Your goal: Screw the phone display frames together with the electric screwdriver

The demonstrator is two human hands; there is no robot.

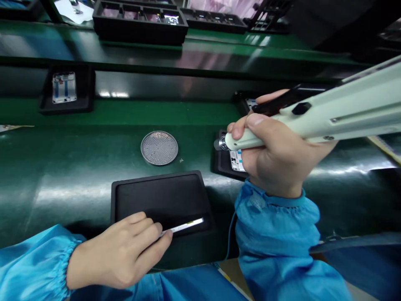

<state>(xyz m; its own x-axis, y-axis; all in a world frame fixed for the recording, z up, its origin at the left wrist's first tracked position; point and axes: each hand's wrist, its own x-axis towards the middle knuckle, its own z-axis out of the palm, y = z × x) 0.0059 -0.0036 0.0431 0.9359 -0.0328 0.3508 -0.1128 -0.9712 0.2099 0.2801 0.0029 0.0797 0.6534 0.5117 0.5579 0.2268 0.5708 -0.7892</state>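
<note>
My left hand grips a thin, pale phone frame, seen nearly edge-on, between thumb and fingers. The frame is tilted over the front part of a black rectangular tray. Wrapped round a pale green electric screwdriver is my right hand; the tool's tip points left and carries a clear round collar. Partly hidden behind this hand is a black holder with a phone frame in it. A round grey dimpled dish with small screws lies between the hands, beyond the tray.
At the far left, a black fixture holds another phone frame. Along the raised green shelf stand a compartmented black box and a lower black tray. A blue cord hangs by my right sleeve.
</note>
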